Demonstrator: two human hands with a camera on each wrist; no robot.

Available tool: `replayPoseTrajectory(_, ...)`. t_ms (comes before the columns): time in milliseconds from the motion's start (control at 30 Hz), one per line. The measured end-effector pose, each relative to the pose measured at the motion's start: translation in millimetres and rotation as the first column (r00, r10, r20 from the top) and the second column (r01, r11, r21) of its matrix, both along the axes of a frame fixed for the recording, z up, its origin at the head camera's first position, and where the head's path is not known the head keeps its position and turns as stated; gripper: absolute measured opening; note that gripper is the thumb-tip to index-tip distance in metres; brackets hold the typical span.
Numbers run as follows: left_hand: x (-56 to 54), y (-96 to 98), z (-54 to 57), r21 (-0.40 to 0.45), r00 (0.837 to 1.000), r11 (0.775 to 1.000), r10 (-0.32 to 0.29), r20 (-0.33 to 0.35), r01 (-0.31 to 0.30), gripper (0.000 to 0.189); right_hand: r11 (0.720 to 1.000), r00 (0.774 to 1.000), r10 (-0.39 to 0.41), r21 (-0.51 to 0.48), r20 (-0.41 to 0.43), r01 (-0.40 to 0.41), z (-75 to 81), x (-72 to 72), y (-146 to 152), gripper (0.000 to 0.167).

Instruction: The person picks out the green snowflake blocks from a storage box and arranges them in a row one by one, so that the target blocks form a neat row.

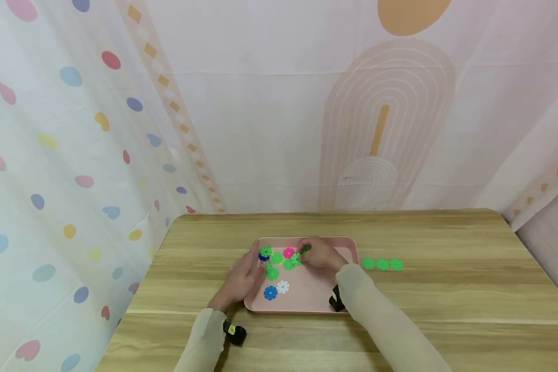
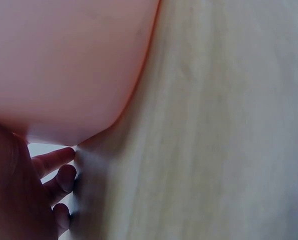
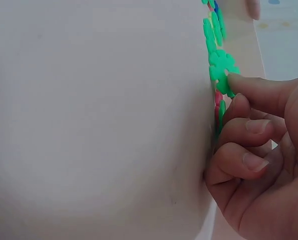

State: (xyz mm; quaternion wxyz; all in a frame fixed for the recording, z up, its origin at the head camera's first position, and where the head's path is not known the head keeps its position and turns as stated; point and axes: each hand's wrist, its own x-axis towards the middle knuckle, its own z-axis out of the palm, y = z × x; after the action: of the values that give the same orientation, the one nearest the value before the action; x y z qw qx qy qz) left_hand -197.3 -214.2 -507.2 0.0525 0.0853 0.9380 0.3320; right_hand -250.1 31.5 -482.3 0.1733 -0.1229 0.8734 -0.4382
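My right hand [image 1: 322,253] is over the pink tray [image 1: 307,295], and its thumb and index finger pinch a green notched plastic disc [image 3: 221,65]. The other fingers of that hand are curled beside the tray floor in the right wrist view. At the tray's left side, my left hand [image 1: 243,277] lies along the rim with its fingers extended; the left wrist view shows several fingertips [image 2: 66,177] outside the tray wall. Between the hands lie several green discs, a pink disc [image 1: 289,252] and a dark blue disc [image 1: 263,257], partly covered.
Nearer the tray's front are a blue disc [image 1: 270,293] and a white disc [image 1: 283,287], edges touching. Right of the tray, a row of three green discs [image 1: 382,264] lies on the wooden table [image 1: 446,299]. A patterned curtain [image 1: 269,129] hangs behind the table.
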Motion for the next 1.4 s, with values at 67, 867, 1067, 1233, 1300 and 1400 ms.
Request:
replayPoseTrajectory(67,0.2,-0.3,-0.2,-0.002,1.0,1.0,0.0,-0.001,0.0,0.071,1.0,1.0,0.002,0.004,-0.002,-0.002,0.8,0.3,0.6,0.007)
replayPoseTrajectory(867,-0.2,-1.9,0.3,-0.018,1.0,1.0,-0.016,-0.022,0.016,0.07,0.995,0.998,0.061,-0.074,0.016,-0.06,18.9,4.2,18.0,0.015)
replayPoseTrajectory(1067,0.5,-1.7,1.8,-0.01,1.0,1.0,-0.01,-0.022,0.01,0.07,0.995,0.995,0.089,-0.049,-0.04,-0.091,29.9,4.3,31.9,0.02)
replayPoseTrajectory(1233,1.1,-1.5,1.7,-0.012,1.0,1.0,-0.01,-0.016,0.01,0.07,0.994,0.991,0.098,-0.036,-0.088,-0.102,38.2,7.3,45.3,0.015)
replayPoseTrajectory(1300,1.3,-1.4,1.2,-0.01,1.0,1.0,-0.011,-0.015,0.011,0.07,0.992,0.992,0.094,-0.073,-0.088,-0.101,40.3,9.1,52.4,0.015)
replayPoseTrajectory(1400,1.4,-1.4,0.6,-0.013,1.0,1.0,-0.009,-0.015,0.009,0.07,0.988,0.994,0.082,-0.121,-0.073,-0.09,43.7,11.5,65.8,0.014)
